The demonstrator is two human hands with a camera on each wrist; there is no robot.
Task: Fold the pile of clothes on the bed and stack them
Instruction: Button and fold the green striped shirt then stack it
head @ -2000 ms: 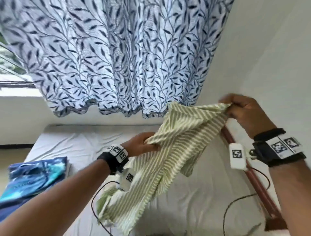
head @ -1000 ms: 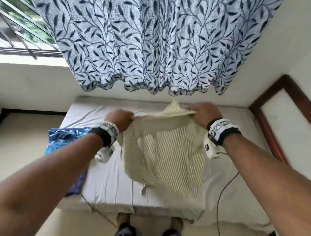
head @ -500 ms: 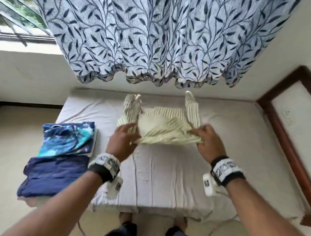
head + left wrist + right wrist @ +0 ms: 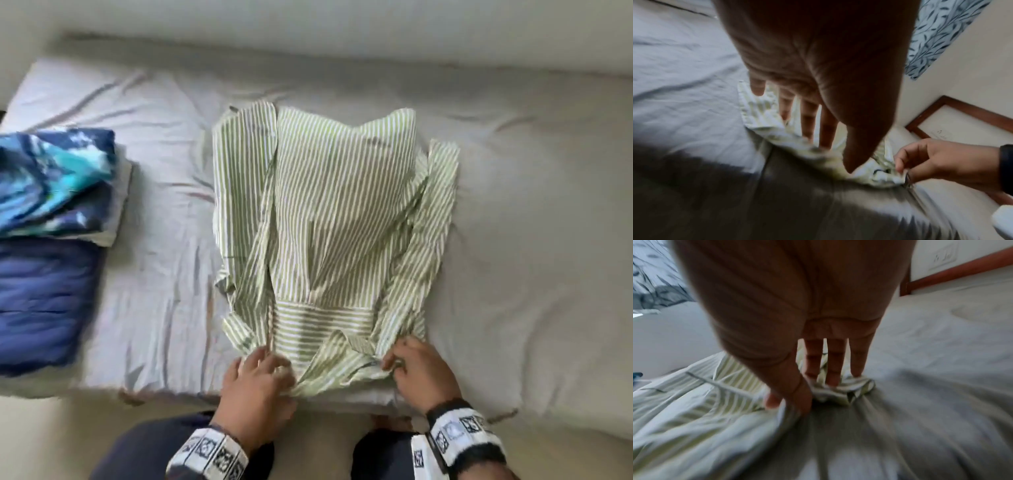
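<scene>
A green-and-white striped cotton shirt point(image 4: 335, 212) lies spread out flat in the middle of the grey-sheeted bed point(image 4: 534, 212), its collar end at the near edge where the person stands. The left hand point(image 4: 255, 390) rests on the near left corner of the shirt with fingers point(image 4: 807, 120) straight and spread, while the right hand point(image 4: 419, 370) has curled fingers bunching the cloth at the near right corner. Well off to the left sit a folded blue tie-dye garment point(image 4: 58, 181) and a folded navy garment point(image 4: 41, 301).
</scene>
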